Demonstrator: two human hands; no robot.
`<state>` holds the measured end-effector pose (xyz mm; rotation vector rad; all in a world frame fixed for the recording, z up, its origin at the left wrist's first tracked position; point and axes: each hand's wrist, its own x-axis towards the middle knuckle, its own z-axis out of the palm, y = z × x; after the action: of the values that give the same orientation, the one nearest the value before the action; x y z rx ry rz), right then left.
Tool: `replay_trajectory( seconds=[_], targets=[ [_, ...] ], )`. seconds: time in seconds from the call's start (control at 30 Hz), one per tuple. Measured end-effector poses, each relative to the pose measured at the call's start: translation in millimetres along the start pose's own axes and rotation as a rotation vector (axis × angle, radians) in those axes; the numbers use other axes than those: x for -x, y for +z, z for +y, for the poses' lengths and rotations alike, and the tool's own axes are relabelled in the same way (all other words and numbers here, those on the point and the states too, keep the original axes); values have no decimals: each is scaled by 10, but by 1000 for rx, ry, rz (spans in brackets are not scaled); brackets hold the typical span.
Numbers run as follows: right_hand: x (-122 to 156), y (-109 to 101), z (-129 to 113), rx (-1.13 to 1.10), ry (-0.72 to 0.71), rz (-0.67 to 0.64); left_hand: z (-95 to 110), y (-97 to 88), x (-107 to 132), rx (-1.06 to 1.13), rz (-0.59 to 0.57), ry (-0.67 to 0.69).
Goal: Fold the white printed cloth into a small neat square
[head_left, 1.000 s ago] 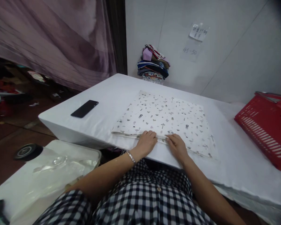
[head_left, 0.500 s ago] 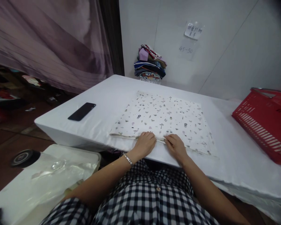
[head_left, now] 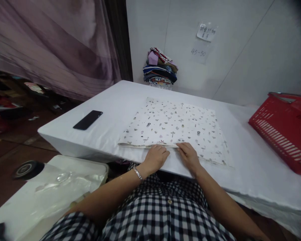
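The left hand (head_left: 155, 157) and right hand (head_left: 190, 157), each grip pinching the hem of a white small-patterned square cloth (head_left: 175, 124) spread beyond them on a white counter (head_left: 110, 100).

Single view, taken from a camera worn on the head and directed forward and down. The desk (head_left: 110, 100) is seen at close range from its near edge, obliquely across its top towards the wall (head_left: 240, 50) behind. The lower margin is filled by the wearer's checked shirt (head_left: 160, 214) and forearms. The left hand (head_left: 155, 157) and right hand (head_left: 189, 156) are placed near the centre, at the near hem of the printed cloth (head_left: 175, 125). The field is bounded at left by a curtain (head_left: 52, 43) and at right by a red basket (head_left: 283, 130), which is cut by the frame. Heights are compressed by a quarter.
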<state>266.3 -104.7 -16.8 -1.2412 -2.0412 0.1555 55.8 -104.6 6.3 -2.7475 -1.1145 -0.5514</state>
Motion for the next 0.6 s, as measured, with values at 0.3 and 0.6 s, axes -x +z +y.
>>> replay_trajectory(
  seconds=[0.3, 0.6],
  targets=[
    [0, 1, 9, 29, -52, 54, -15, 33, -124, -64, -119, -117],
    [-20, -39, -94, 92, -124, -32, -35, -98, 21, -31, -25, -50]
  ],
)
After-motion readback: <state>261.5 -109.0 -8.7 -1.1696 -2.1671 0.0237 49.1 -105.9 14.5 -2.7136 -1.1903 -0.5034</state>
